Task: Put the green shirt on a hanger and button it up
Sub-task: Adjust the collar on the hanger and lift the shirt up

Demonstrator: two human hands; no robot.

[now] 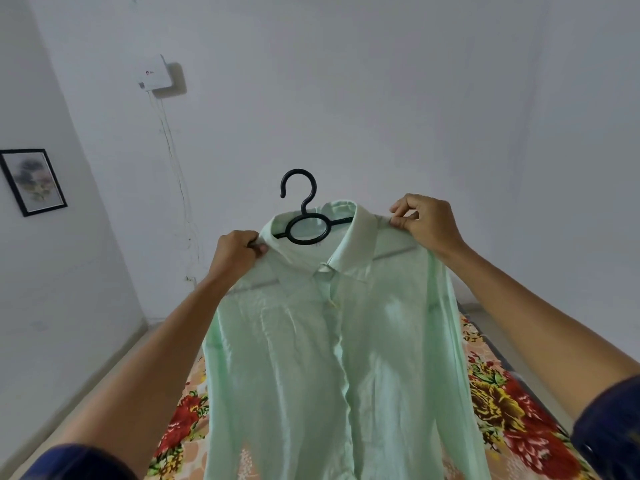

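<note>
My left hand (pixel 239 252) and right hand (pixel 424 221) pinch the green shirt (pixel 332 358) by its 2 shoulders; fabric hides the black hanger (pixel 304 216) arms, the hem is cut off.

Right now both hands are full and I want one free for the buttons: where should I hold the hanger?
Grip the hanger by the neck under its hook, coming from above. That part stands clear of the shirt collar, while the arms lie under the cloth, where the left hand and right hand pinch the shoulders. One central hold would probably keep it level.
</note>
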